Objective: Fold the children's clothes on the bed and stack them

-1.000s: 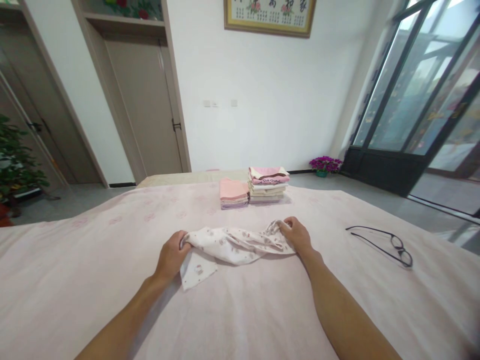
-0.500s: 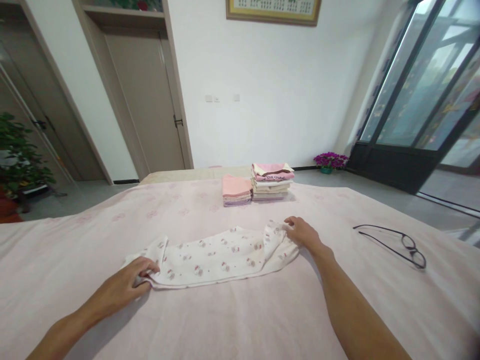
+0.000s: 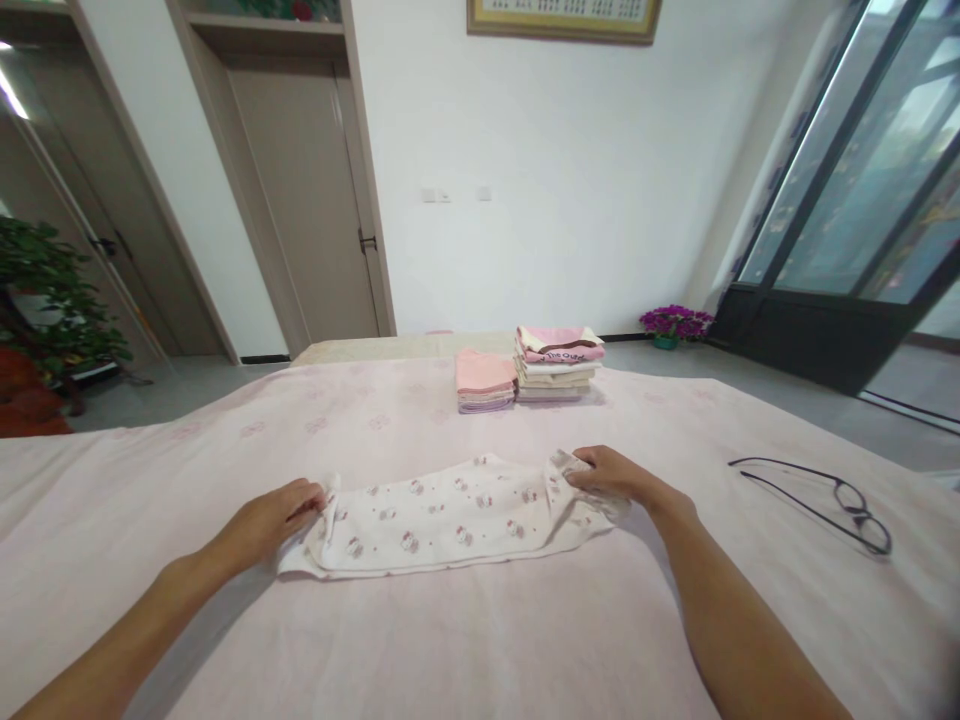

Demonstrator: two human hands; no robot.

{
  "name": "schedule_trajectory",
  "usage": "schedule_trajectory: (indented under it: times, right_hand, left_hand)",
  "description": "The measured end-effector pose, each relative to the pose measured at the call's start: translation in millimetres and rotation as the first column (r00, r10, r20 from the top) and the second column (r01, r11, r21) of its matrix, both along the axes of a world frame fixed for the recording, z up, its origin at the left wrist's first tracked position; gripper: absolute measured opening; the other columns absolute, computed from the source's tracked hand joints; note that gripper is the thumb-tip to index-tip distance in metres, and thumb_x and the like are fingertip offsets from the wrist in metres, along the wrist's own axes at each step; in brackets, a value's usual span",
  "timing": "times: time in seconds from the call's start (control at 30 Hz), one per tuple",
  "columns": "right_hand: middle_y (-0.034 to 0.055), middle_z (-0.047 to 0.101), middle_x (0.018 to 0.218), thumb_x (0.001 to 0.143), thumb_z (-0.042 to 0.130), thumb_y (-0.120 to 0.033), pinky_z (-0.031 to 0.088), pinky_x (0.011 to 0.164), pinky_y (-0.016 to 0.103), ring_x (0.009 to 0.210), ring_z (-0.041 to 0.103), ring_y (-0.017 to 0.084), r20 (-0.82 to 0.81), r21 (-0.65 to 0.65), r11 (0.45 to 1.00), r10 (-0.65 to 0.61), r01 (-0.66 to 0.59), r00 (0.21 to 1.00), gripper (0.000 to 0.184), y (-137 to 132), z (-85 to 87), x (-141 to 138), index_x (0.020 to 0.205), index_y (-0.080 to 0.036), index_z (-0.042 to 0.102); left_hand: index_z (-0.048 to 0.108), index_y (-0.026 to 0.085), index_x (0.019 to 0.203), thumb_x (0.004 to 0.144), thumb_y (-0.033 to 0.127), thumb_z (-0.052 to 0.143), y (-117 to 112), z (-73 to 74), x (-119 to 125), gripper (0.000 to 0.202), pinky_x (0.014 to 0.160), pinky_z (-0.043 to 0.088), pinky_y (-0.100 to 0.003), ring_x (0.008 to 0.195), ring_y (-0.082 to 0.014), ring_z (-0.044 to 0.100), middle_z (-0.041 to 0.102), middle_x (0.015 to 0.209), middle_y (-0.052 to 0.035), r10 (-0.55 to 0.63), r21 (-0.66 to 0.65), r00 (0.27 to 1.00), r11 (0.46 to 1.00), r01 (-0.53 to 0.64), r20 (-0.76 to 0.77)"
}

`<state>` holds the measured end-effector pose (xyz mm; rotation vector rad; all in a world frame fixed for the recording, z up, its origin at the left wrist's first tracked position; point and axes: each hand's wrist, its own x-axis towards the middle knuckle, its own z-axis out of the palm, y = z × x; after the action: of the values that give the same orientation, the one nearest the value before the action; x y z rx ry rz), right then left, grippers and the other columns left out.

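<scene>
A white garment (image 3: 442, 515) printed with small cartoon figures lies in a long folded strip on the pink bed cover. I cannot make out whether it is a top or trousers. The fingers of my left hand (image 3: 289, 510) are closed on the upper corner of its left end, where a flap is turned inward. At the opposite end, my right hand (image 3: 619, 475) pinches the bunched upper edge. The cloth around my right fingers is creased, and the middle of the strip lies fairly flat.
Beyond the garment stand a low pile of folded pink cloths (image 3: 485, 380) and a taller stack of folded clothes (image 3: 559, 365), side by side. Black-framed glasses (image 3: 847, 500) rest to the right on the pink cover (image 3: 465, 650). Purple flowers (image 3: 675, 322) stand on the floor behind.
My left hand has moved from the garment's lower left edge up to its upper left corner. My right hand stays at the right end. The whole view has shifted slightly.
</scene>
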<state>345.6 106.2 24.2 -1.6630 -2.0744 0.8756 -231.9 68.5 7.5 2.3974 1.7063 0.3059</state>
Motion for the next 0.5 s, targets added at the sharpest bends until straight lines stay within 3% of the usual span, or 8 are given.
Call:
schedule_trajectory:
  times: [0.1, 0.17, 0.27, 0.33, 0.5]
  right_hand:
    - [0.0011, 0.066, 0.072, 0.076, 0.065, -0.057, 0.039, 0.056, 0.024, 0.062, 0.055, 0.014, -0.216, -0.126, 0.990, -0.093, 0.067, 0.972, 0.043, -5.2, 1.3, 4.4, 0.084, -0.015, 0.066]
    - [0.0039, 0.070, 0.080, 0.076, 0.065, -0.062, 0.043, 0.060, 0.024, 0.066, 0.058, 0.015, -0.386, -0.209, 0.977, -0.121, 0.041, 0.915, 0.051, -7.7, 0.6, 8.0, 0.094, -0.014, 0.067]
    - [0.0074, 0.072, 0.093, 0.074, 0.071, -0.058, 0.047, 0.067, 0.026, 0.073, 0.064, 0.017, -0.547, -0.269, 0.962, -0.116, -0.043, 0.829, 0.055, -10.5, -0.8, 12.6, 0.105, -0.013, 0.067]
    - [0.0088, 0.073, 0.098, 0.073, 0.075, -0.053, 0.049, 0.070, 0.027, 0.077, 0.066, 0.019, -0.592, -0.278, 0.957, -0.101, -0.085, 0.800, 0.055, -11.8, -1.9, 14.5, 0.109, -0.013, 0.066]
    - [0.0110, 0.073, 0.101, 0.076, 0.075, -0.048, 0.053, 0.070, 0.029, 0.079, 0.069, 0.021, -0.660, -0.324, 0.938, -0.132, -0.121, 0.739, 0.056, -12.9, -7.7, 16.9, 0.117, -0.012, 0.064]
  left_hand:
    - [0.063, 0.024, 0.091, 0.088, 0.041, 0.043, 12.6, 13.4, -2.0, 0.026, 0.069, 0.043, -0.026, 0.078, -0.0177, 0.061, 0.067, 0.090, -0.0008, 0.103, -0.043, 0.994, 0.994, -0.101, 0.036]
    - [0.062, 0.023, 0.096, 0.086, 0.041, 0.045, 20.7, 19.4, -4.3, 0.027, 0.071, 0.044, -0.026, 0.080, -0.0183, 0.062, 0.067, 0.093, -0.0016, 0.124, -0.078, 0.988, 0.990, -0.117, 0.095]
    - [0.061, 0.023, 0.118, 0.078, 0.039, 0.054, 28.2, 20.7, -2.1, 0.043, 0.081, 0.047, -0.028, 0.100, -0.0222, 0.061, 0.062, 0.120, -0.0065, 0.026, -0.121, 0.982, 0.993, -0.003, 0.185]
    - [0.059, 0.023, 0.125, 0.075, 0.038, 0.058, 30.0, 17.4, 3.6, 0.052, 0.085, 0.046, -0.029, 0.104, -0.0235, 0.059, 0.059, 0.126, -0.0082, -0.037, -0.130, 0.985, 0.990, 0.060, 0.171]
    - [0.066, 0.020, 0.093, 0.079, 0.038, 0.052, 33.0, 11.0, 13.2, 0.027, 0.069, 0.041, -0.027, 0.076, -0.0188, 0.057, 0.063, 0.082, -0.0018, 0.008, -0.176, 0.996, 0.984, 0.008, 0.088]
